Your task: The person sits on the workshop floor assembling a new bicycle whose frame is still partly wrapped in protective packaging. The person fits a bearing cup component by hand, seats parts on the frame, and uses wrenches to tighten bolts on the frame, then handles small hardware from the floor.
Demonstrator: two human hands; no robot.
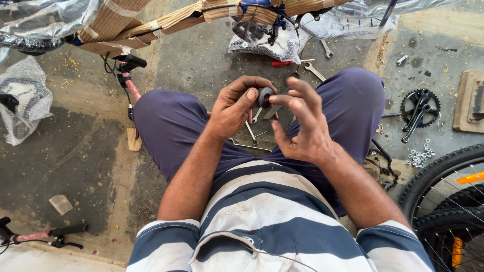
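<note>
While the person sits on the concrete floor (75, 151) with knees spread, a small round grey part (264, 96) is held up between both hands above the lap, close under the eyes, which looks like a way to see into its dark red centre. Everything else can be placed from that part.

Far to its left, at the lower edge, a pink handlebar piece with a brake lever (40, 234) lies on the floor. Nearer, up and to the left of the part, a black and pink grip (129, 75) hangs off the cardboard-wrapped bicycle frame (166, 20) that spans the top.

The left hand (234, 106) is curled nearly closed around the part, thumb pressed on its near face and fingers wrapped behind, so it carries the weight. The right hand (302, 123) is half open: thumb and forefinger meet the part's right edge while the other fingers fan loose, a hold that seems made for turning or steadying rather than carrying.

Just below the part, spanners (250, 132) lie between the legs, within reach. Above and right of it lie a red-handled tool (281, 63) and another spanner (314, 70). Far right sit a black crank and chainring (419, 112), a heap of nuts and washers (420, 154), and a tyre (443, 201).
</note>
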